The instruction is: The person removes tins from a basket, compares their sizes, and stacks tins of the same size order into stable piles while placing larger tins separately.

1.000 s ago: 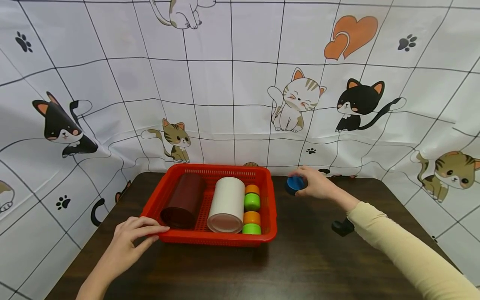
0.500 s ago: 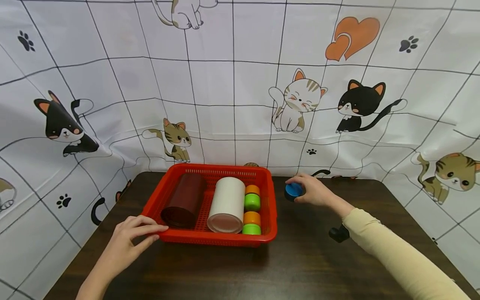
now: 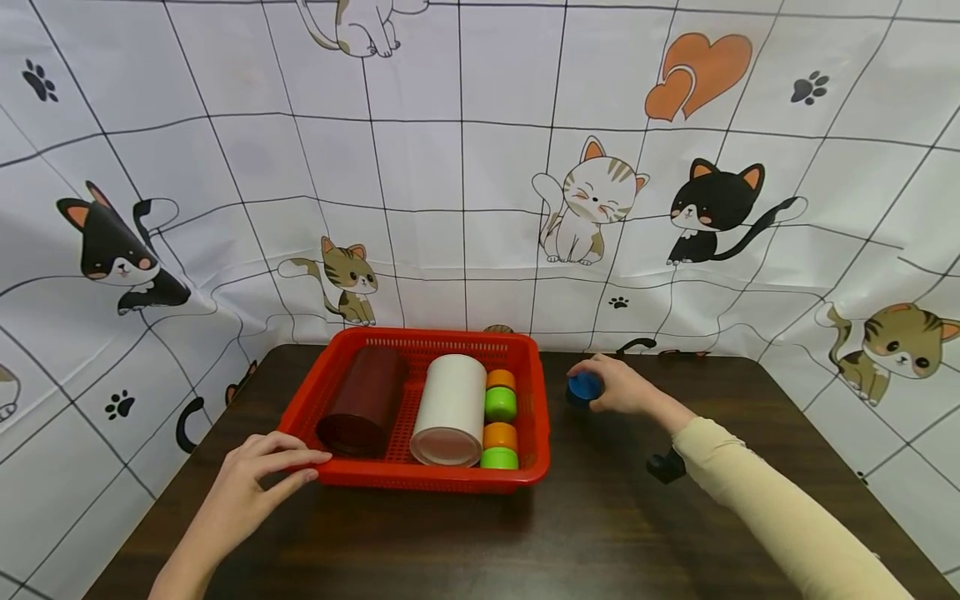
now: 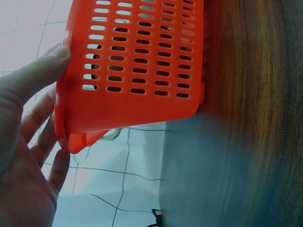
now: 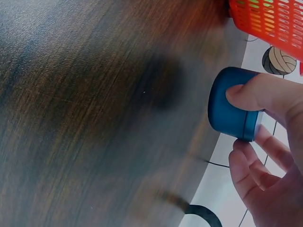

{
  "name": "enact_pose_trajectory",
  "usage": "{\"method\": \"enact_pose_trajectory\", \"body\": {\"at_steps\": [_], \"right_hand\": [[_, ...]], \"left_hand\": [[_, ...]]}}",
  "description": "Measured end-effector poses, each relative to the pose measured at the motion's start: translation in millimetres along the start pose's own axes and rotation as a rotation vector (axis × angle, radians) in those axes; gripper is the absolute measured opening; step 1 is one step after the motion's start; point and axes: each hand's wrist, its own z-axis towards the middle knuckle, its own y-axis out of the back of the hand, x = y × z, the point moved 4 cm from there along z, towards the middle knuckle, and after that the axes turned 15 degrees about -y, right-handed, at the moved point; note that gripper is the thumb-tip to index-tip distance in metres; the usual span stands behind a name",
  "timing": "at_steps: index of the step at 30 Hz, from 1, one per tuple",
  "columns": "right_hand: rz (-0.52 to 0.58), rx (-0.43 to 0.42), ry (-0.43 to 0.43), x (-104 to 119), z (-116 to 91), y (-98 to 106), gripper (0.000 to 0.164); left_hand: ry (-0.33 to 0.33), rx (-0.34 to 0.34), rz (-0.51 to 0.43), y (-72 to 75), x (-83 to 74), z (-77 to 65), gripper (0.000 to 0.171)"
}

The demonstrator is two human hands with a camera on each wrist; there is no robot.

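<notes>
A red plastic basket [image 3: 420, 475] with slotted walls sits on the dark table. My left hand [image 3: 258, 479] holds its near left corner, thumb on the outer side of the rim and the other fingers across it. Inside the basket lie a dark brown cylinder [image 3: 365, 404], a white cylinder [image 3: 452, 408] and a row of small orange [image 3: 500, 435] and green [image 3: 501, 405] round containers along the right wall. To the basket's right, my right hand [image 3: 621, 387] pinches a small blue round jar [image 5: 229, 104] between thumb and fingers.
The dark wood table [image 3: 420, 542] runs back to a white cloth [image 3: 420, 167] printed with cats, which surrounds the back and sides. A small black device [image 3: 666, 467] is at my right wrist.
My right hand has brought the blue jar a little nearer to me in the head view. The left hand stays on the basket corner, and the basket's contents look unchanged.
</notes>
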Motion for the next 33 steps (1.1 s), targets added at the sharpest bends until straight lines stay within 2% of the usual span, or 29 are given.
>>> {"method": "enact_pose_trajectory", "body": {"at_steps": [10,19,33], "right_hand": [[0.022,0.043,-0.009,-1,1,-10,0.051],[-0.021,0.046,0.022,-1,3,-13,0.049],[0.019,0.088,0.024,0,2,-15,0.051]], "left_hand": [[0.022,0.001,0.008,0.2,-1.6,0.6,0.048],[0.037,0.026,0.052,1.7,-4.6,4.1,0.046],[0.004,0.018,0.051,1.6,-5.1,5.2,0.048]]}}
